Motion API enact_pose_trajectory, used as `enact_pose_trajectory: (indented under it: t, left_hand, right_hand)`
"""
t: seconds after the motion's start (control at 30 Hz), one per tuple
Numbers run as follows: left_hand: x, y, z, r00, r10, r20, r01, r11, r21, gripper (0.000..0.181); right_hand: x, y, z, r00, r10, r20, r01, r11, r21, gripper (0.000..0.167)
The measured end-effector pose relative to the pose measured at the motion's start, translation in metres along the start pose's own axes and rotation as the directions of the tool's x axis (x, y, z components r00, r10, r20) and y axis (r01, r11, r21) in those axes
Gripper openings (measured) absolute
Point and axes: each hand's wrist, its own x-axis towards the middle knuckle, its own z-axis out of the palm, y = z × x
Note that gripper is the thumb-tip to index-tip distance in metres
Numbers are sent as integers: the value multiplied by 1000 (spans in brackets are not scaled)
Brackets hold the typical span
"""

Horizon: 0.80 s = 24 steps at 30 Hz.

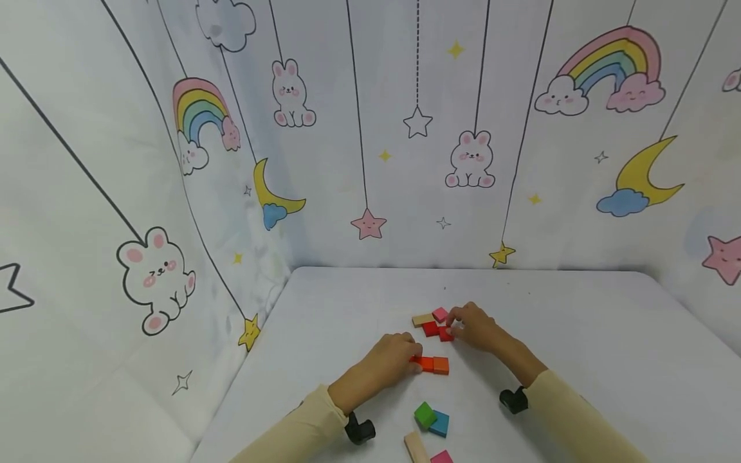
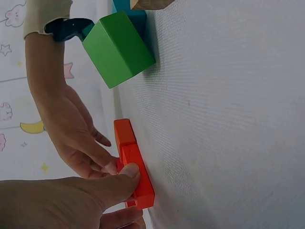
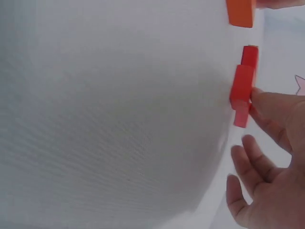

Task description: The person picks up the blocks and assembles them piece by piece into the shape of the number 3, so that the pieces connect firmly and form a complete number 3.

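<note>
My left hand (image 1: 390,360) pinches a red-orange block (image 2: 145,191), the thumb pressed on its near face. An orange block (image 1: 441,366) lies against that block's right end. Farther back, my right hand (image 1: 476,326) has its thumb and index finger at a red block (image 3: 242,82), while its other fingers spread loosely in the right wrist view. Close beside that block sit another red block (image 1: 430,329), a pink block (image 1: 440,314) and a plain wooden block (image 1: 423,319). The fingertips behind the left hand's block are partly hidden.
Nearer the front, a green block (image 1: 425,415) leans against a blue block (image 1: 439,424). A plain wooden block (image 1: 416,447) and a pink block (image 1: 442,457) lie at the bottom edge of the head view. Printed cloth (image 1: 324,173) stands behind the white table (image 1: 347,296).
</note>
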Motion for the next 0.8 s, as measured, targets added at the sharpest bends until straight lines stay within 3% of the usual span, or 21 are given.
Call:
enact_pose_trajectory:
  t: [0.17,0.53,0.8]
  left_hand:
    - [-2,2,-2,1000,-9,3,9,1000,-12,19]
    - [-1,0,1,1000,-9,-6,9,1000,-17,20]
    - [1,0,2,1000,-5,-14,5,1000,-25,20]
  right_hand:
    - [-8,-3,-4,997,22,67,-25,999,37,12]
    - [-23,-4,-1,993,21,116,-29,997,73,14]
    - [-28,-9,-2,993,-22,118,16,999,45,13]
